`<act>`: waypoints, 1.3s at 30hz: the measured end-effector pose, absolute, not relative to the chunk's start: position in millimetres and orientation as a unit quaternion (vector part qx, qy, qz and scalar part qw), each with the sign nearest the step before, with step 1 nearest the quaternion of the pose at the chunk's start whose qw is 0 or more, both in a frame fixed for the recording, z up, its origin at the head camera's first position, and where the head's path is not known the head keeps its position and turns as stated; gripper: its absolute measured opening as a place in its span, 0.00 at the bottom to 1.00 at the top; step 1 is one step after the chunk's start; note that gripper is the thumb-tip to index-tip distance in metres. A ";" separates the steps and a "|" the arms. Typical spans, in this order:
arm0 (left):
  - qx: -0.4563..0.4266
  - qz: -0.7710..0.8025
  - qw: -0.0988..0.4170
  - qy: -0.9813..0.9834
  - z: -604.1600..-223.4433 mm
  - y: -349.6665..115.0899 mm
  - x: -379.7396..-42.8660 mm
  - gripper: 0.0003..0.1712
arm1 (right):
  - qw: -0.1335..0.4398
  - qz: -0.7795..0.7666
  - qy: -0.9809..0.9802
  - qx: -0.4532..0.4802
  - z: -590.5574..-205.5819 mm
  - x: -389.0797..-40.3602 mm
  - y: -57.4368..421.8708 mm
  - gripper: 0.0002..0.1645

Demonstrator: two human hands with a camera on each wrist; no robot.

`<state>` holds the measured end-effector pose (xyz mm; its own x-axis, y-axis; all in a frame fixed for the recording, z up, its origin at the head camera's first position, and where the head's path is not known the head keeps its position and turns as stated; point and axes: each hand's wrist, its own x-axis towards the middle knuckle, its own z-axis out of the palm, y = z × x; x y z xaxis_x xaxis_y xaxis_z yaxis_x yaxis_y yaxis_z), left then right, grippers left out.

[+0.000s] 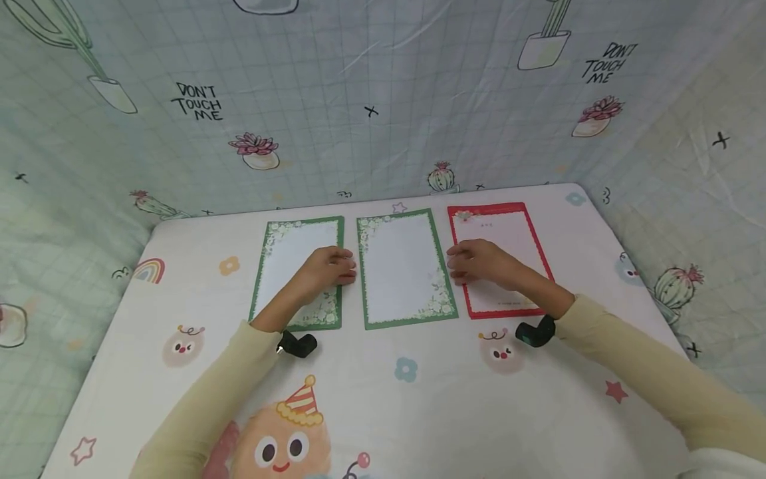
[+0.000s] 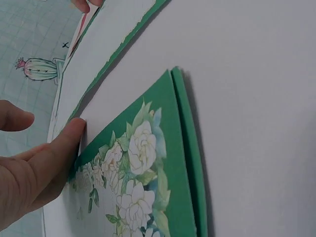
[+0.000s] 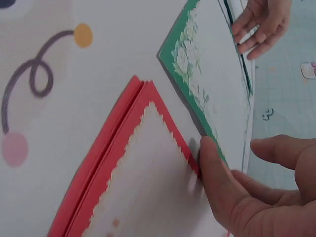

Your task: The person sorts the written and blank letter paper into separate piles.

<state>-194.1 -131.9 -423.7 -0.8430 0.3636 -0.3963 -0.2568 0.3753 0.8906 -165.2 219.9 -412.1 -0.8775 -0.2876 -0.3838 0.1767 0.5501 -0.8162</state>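
Note:
Three bordered paper cards lie in a row on the white table. The left green card (image 1: pixel 296 243) and middle green card (image 1: pixel 399 273) have white flowers at their corners; the red card (image 1: pixel 505 229) is at right. My left hand (image 1: pixel 323 271) reaches over the left card, its fingers (image 2: pixel 71 136) at that card's right edge. My right hand (image 1: pixel 486 263) has its fingers (image 3: pixel 210 158) along the red card's left edge. Both hands have fingers extended and thumb apart, pinching nothing. In the wrist views, the left and red cards show two layers at a corner.
The table cover (image 1: pixel 407 426) is white with printed cartoon faces, stars and flowers. Behind and beside the table hang pale green cloths (image 1: pixel 335 86) printed with cacti and lettering. A dark wrist device (image 1: pixel 297 344) sits at the left cuff, another (image 1: pixel 535 331) at the right.

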 end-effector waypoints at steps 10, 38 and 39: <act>0.008 0.595 0.307 0.742 -424.6 -124.7 -206.3 0.25 | 0.263 -0.461 0.847 -0.004 -416.0 -173.9 204.6 0.29; -0.017 0.600 0.292 0.744 -423.8 -128.6 -193.3 0.25 | 0.268 -0.576 0.769 0.067 -413.5 -165.4 198.2 0.28; -0.017 0.599 0.290 0.746 -422.3 -129.6 -192.6 0.25 | 0.269 -0.578 0.767 0.070 -412.4 -165.1 197.6 0.28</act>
<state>-192.6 -129.6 -422.3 -0.8309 0.3222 -0.4536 -0.3729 0.2826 0.8838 -165.1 197.6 -412.4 -0.8457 -0.2026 -0.4936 0.4185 0.3222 -0.8492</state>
